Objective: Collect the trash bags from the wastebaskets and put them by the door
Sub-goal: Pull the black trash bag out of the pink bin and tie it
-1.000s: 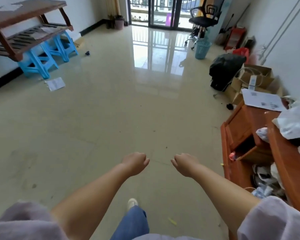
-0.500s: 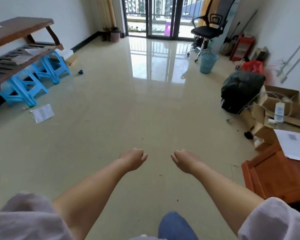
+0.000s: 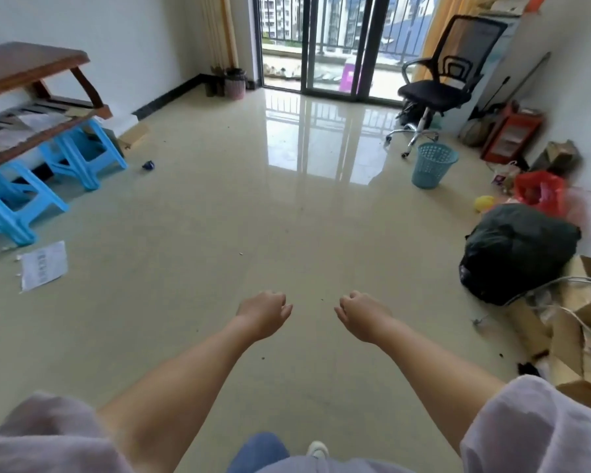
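The left hand (image 3: 265, 310) and right hand (image 3: 360, 312) were loosely curled and empty above the glossy beige tiled floor (image 3: 287, 216). The pale blue mesh plastic wastebasket (image 3: 434, 165) stood near the floor's far right edge, beyond a bulging black trash bag (image 3: 516, 254). Walking there, a foot might snag the loose grey cable (image 3: 539, 285).

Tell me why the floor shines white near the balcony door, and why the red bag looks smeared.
Head view: daylight through the glass door mirrors off the glossy floor as glare. Head view, right edge: the red bag is blurred, probably by camera motion; the wide lens tilts the walls there.
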